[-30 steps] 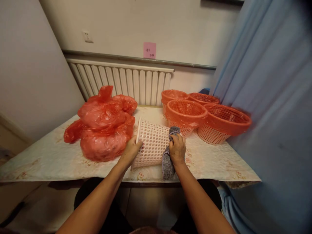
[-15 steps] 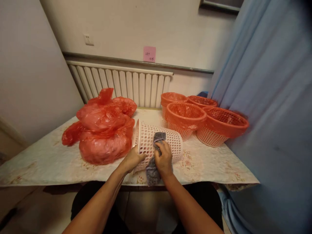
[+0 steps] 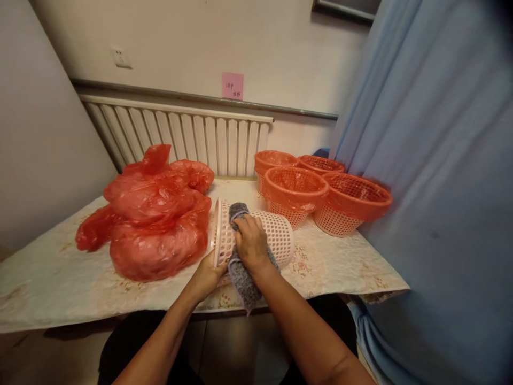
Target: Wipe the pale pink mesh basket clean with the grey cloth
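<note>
A white perforated plastic wastebasket (image 3: 276,235) lies on its side on the table, its open end facing left. My left hand (image 3: 207,275) grips the rim at the near lower edge, thumb outside; its other fingers are partly hidden. On top of the basket's wall, my right hand (image 3: 251,240) is closed around a grey cloth (image 3: 244,280) and presses it against the holes near the rim. One end of the cloth pokes out beyond my fingers, while the rest hangs down the near side toward the table edge.
Bunched red plastic bags (image 3: 160,224) are heaped at the left. Several baskets lined with red bags (image 3: 294,190) stand at the back right, beside a blue curtain (image 3: 433,160). Behind the flowered tablecloth (image 3: 52,278) is a white radiator (image 3: 180,133).
My right hand has slid the cloth leftward along the basket, closer to the rim. My left hand still holds the rim. The whole view has shifted slightly.
</note>
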